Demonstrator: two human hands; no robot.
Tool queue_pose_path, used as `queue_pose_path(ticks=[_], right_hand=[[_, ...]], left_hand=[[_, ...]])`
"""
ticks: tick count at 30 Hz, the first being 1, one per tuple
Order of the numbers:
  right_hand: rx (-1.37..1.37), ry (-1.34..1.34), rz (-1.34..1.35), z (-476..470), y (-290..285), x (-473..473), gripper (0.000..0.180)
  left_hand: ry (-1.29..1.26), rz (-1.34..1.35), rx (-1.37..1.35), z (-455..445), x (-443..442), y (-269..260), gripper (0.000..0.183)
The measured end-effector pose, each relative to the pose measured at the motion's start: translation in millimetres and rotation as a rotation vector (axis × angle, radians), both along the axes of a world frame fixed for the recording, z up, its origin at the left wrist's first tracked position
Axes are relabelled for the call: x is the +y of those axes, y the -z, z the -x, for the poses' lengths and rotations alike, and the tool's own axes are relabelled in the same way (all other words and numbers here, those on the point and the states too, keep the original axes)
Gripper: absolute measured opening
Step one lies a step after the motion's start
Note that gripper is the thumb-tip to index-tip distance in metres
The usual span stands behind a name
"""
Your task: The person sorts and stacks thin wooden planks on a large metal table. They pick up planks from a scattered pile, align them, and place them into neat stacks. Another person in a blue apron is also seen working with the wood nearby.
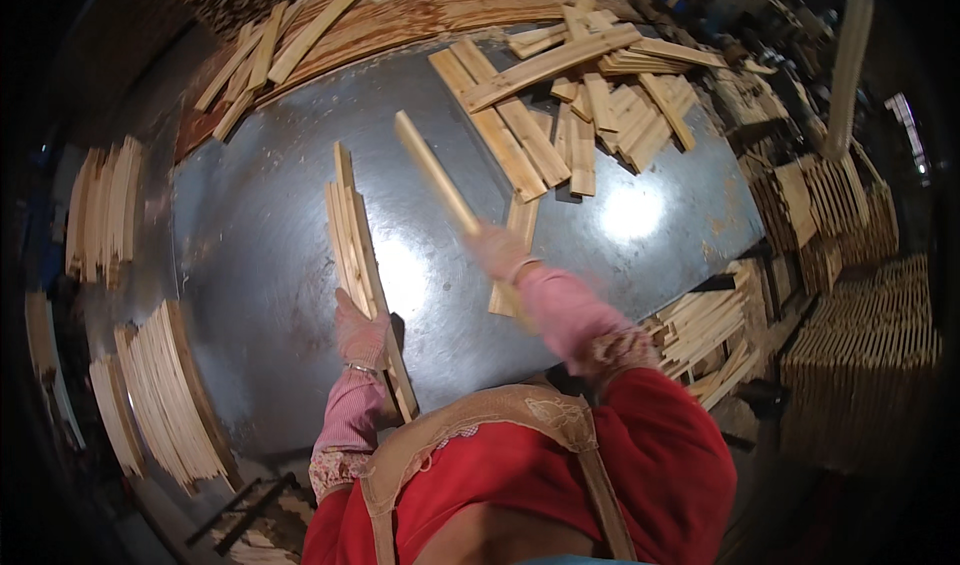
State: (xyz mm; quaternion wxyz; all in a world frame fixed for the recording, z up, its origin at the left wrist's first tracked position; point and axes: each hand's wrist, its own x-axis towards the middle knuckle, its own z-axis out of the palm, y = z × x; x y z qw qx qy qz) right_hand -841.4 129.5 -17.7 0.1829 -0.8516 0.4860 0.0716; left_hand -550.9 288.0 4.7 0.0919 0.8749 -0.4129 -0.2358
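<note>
My left hand point(362, 334), in a pale work glove, is around the near part of a small bundle of wooden slats point(352, 254) on the metal-topped table. The slats stand side by side, their far ends uneven. To the right, my gloved right hand point(501, 251) grips a single wooden slat point(435, 171), blurred and pointing away to the upper left. Beneath that hand, another flat slat point(523, 224) lies on the tabletop, partly hidden by the hand and forearm.
A loose pile of wooden boards point(592, 92) covers the table's point(255, 212) far right. More slats point(266, 51) lie on a plywood sheet point(465, 6) beyond the far edge. Stacked slats stand at left point(172, 392) and right point(862, 317). A translucent hose point(847, 77) hangs at the upper right.
</note>
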Motion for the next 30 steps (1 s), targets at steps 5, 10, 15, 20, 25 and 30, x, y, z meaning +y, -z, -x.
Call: queue_pose_path(ticks=[5, 10, 15, 20, 25, 30], right_hand=[[-0.187, -0.120, -0.591, -128.4, -16.3, 31.4, 0.060], [-0.145, 0.281, 0.387, -24.7, -12.5, -117.8, 0.051], [0.065, 0.365, 0.457, 48.2, 30.6, -200.5, 0.045], [-0.490, 0.487, -0.235, -26.1, -34.2, -75.9, 0.037], [-0.132, -0.245, -0.633, -90.9, -7.0, 93.9, 0.061], [-0.661, 0.591, -0.169, -95.7, 41.0, -70.1, 0.060]], left_hand=[[0.002, 0.115, -0.030, 40.9, 0.9, -3.1, 0.110], [-0.004, 0.073, -0.091, 46.3, 3.3, -1.9, 0.105], [0.017, 0.075, -0.074, 47.4, -18.9, -3.7, 0.102], [-0.006, 0.136, -0.036, 35.3, -27.5, -4.7, 0.104], [0.072, 0.243, -0.193, 36.6, -22.7, 1.0, 0.106], [0.020, 0.057, -0.198, 43.1, -26.7, -10.9, 0.106]])
